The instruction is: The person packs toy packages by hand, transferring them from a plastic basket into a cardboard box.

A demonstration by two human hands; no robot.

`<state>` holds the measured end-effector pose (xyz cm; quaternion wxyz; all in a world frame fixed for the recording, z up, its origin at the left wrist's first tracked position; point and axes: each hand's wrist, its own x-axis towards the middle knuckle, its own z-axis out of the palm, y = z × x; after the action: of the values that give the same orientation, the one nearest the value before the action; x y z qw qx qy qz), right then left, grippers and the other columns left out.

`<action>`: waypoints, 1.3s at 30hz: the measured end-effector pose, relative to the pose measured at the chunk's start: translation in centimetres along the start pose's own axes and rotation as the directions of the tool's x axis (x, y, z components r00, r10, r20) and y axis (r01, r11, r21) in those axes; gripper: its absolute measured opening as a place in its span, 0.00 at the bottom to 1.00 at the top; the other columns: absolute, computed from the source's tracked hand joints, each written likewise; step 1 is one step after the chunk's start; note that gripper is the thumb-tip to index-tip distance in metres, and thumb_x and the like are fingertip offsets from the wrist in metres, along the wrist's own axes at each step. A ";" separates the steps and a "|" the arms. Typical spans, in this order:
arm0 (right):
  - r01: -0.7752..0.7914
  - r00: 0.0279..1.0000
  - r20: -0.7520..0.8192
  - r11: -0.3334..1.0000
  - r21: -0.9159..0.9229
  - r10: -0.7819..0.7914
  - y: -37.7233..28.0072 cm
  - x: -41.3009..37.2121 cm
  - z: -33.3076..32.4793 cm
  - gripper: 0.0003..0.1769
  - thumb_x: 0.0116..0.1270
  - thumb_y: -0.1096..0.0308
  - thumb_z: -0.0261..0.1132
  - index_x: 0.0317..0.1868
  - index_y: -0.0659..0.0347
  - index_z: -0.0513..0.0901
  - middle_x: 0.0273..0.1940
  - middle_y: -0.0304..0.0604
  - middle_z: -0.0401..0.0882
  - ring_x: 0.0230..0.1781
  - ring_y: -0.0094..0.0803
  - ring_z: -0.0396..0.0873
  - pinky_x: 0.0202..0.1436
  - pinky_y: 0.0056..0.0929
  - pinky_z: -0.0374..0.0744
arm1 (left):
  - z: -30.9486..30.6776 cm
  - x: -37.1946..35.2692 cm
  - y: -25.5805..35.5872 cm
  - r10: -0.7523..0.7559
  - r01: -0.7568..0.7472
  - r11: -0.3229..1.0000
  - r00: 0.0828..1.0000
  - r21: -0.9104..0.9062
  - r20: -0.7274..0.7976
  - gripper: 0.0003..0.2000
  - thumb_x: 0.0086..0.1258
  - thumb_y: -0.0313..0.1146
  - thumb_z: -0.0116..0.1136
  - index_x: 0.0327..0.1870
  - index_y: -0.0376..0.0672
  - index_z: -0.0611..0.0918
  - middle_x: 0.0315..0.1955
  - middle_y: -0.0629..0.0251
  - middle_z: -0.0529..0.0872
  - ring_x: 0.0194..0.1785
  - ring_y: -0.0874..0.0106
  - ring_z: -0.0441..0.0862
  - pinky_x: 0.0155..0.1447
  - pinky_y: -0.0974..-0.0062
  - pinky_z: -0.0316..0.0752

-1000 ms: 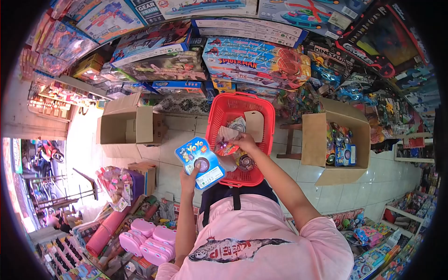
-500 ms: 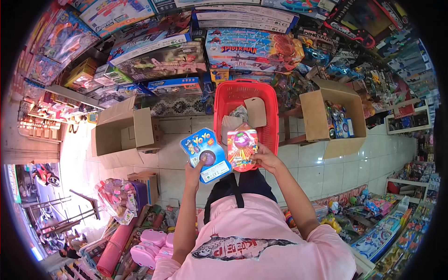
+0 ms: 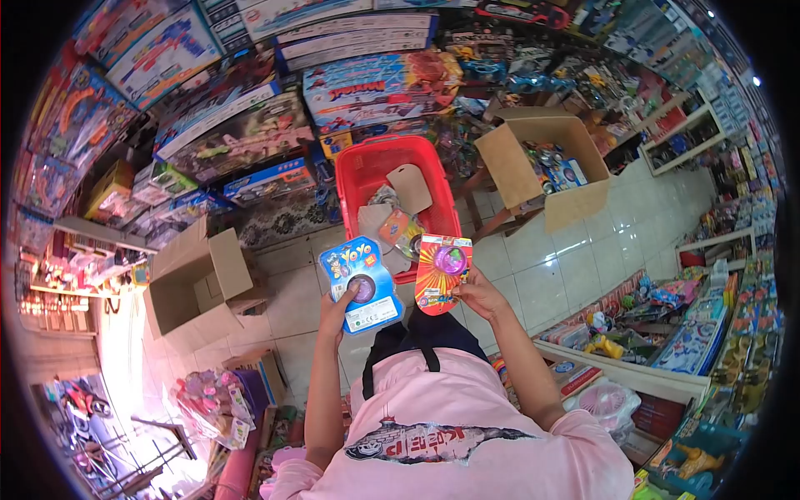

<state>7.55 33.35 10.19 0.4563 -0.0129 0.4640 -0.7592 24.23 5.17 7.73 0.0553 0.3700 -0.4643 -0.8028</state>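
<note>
In my left hand (image 3: 332, 313) is a blue yo-yo pack (image 3: 372, 310), its printed front facing up and my thumb pressed on the round purple yo-yo. My right hand (image 3: 483, 296) grips the lower right edge of a red and yellow carded yo-yo (image 3: 432, 282) with a purple toy under clear plastic. The two packs are held side by side, slightly apart, at the near end of a red plastic basket (image 3: 342, 173). Inside the basket lie an orange card pack (image 3: 400, 227), a piece of brown cardboard (image 3: 410, 187) and some clear plastic.
An open cardboard box (image 3: 179, 279) sits on the tiled floor at left. Another box (image 3: 575, 204), holding packaged toys, stands at right. Stacked toy boxes (image 3: 375, 87) line the back, and low toy shelves (image 3: 621, 364) run along the right.
The view has swung to the right, so the basket and boxes appear further left. The red and yellow pack has moved away from the blue one, and an orange pack now shows in the basket.
</note>
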 end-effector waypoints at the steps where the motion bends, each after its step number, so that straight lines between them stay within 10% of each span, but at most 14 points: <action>1: 0.023 0.999 -0.024 1.000 -0.002 -0.023 -0.1 -0.7 -0.7 0.40 0.55 0.83 0.68 0.69 0.59 0.64 0.59 0.39 0.76 0.59 0.28 0.77 0.63 0.32 0.74 | 0.3 0.4 -0.1 -0.001 0.001 1.000 1.000 0.009 0.016 0.18 0.66 0.35 0.68 0.51 0.33 0.81 0.42 0.61 0.87 0.42 0.74 0.86 0.47 0.74 0.81; 12: 0.308 0.951 -0.132 0.884 0.352 -0.279 -2.4 -6.5 -7.0 0.43 0.56 0.66 0.76 0.70 0.59 0.63 0.61 0.42 0.75 0.62 0.33 0.76 0.66 0.37 0.73 | 10.2 2.0 -1.6 -0.021 -0.025 0.971 0.981 0.238 0.192 0.20 0.66 0.34 0.68 0.55 0.33 0.79 0.45 0.59 0.87 0.44 0.72 0.86 0.49 0.73 0.82; 21: 0.279 0.899 -0.340 0.959 -0.044 -0.277 -8.2 -10.6 -18.6 0.22 0.67 0.64 0.70 0.56 0.66 0.76 0.50 0.42 0.83 0.49 0.24 0.82 0.54 0.27 0.80 | 24.0 2.1 -6.6 -0.017 -0.020 0.983 0.980 0.182 0.197 0.20 0.65 0.35 0.70 0.54 0.33 0.80 0.46 0.60 0.87 0.45 0.74 0.85 0.50 0.74 0.79; 39: 0.249 0.885 -0.388 0.966 -0.075 -0.258 -14.6 -11.5 -30.7 0.18 0.66 0.66 0.70 0.53 0.66 0.80 0.44 0.40 0.86 0.42 0.23 0.83 0.49 0.25 0.80 | 37.9 4.6 -9.2 0.089 -0.150 0.940 0.975 0.306 0.205 0.19 0.66 0.36 0.69 0.53 0.35 0.80 0.44 0.62 0.87 0.44 0.76 0.84 0.50 0.75 0.78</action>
<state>-9.25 64.97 7.87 0.2501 0.0747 0.5493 -0.7938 -1.17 35.09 9.19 -0.0004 0.2676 -0.6129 -0.7435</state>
